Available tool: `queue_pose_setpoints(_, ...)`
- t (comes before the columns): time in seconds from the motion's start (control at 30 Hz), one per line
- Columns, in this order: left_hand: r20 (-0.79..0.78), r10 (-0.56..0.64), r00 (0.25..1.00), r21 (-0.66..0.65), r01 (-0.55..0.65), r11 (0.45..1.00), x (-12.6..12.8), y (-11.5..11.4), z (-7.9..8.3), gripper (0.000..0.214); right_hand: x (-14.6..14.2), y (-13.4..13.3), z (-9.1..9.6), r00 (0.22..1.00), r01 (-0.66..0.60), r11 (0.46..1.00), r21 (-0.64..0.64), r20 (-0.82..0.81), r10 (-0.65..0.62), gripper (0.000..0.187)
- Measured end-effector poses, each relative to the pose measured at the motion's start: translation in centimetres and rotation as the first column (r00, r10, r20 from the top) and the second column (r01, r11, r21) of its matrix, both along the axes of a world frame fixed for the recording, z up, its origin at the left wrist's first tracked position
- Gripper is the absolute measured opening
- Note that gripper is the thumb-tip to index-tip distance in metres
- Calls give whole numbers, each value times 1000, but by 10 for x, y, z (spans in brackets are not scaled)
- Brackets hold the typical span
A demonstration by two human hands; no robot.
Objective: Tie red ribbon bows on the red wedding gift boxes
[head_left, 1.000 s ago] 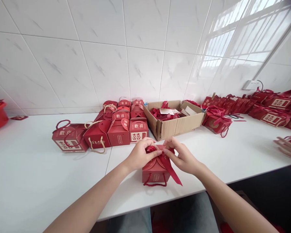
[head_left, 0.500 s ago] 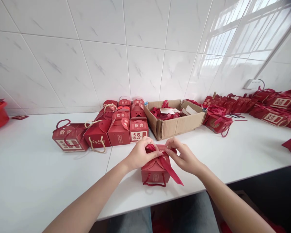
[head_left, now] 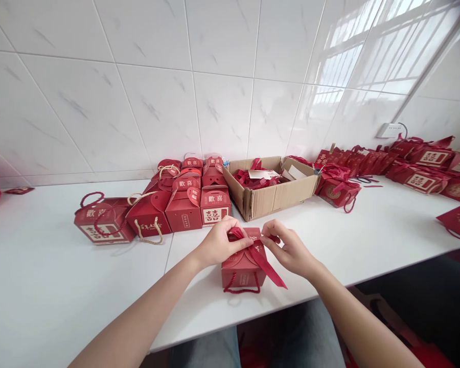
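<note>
A small red gift box (head_left: 242, 268) with a red rope handle stands near the front edge of the white table (head_left: 53, 286). A red ribbon (head_left: 266, 266) runs across its top and hangs down its right side. My left hand (head_left: 218, 242) pinches a loop of the ribbon at the box's top left. My right hand (head_left: 289, 250) pinches the ribbon at the top right. Both hands rest against the box's top.
Several finished red gift boxes (head_left: 184, 207) stand in a cluster behind. An open cardboard box (head_left: 276, 197) with red ribbons sits to their right. More red boxes (head_left: 417, 174) line the right side, and a flat red one (head_left: 458, 222) lies at the right edge. White tiled wall behind.
A co-worker's hand at the right edge a second ago is gone; a flat red box lies there. My hands keep working the ribbon on the box with small finger moves. View shifted slightly.
</note>
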State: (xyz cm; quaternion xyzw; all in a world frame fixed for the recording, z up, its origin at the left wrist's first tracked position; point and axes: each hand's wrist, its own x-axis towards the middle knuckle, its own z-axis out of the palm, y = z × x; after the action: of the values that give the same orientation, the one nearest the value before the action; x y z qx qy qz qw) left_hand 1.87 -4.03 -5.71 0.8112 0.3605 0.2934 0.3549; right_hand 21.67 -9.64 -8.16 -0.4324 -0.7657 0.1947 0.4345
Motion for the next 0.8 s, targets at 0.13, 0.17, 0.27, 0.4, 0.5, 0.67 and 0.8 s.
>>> queue_pose_setpoints(0.13,1,-4,1000,8,4,1000,0,0,0,29,0,-1,1,1000,12,1000,1,9,-12,6)
queue_pose_setpoints(0.17,7,-7,1000,4,7,1000,0,0,0,29,0,0,1,1000,14,1000,1,9,-14,7)
queue_pose_setpoints(0.27,26,-19,999,-8,19,1000,0,0,-2,27,-1,1,1,1000,14,1000,-1,-5,-14,7)
queue_pose_setpoints(0.4,41,-27,999,6,26,1000,-1,0,-5,23,-2,3,0,1000,-10,999,-36,-12,10,5)
queue_pose_setpoints(0.5,48,-33,998,15,32,999,-1,0,-6,22,0,3,1,1000,-19,999,-50,-11,19,7)
queue_pose_setpoints(0.67,47,-54,997,17,53,998,0,0,-5,23,2,1,3,999,-30,999,-43,-33,29,9)
queue_pose_setpoints(0.8,64,-62,996,7,62,998,0,0,-5,20,1,-2,-2,998,-5,998,-57,-62,2,9)
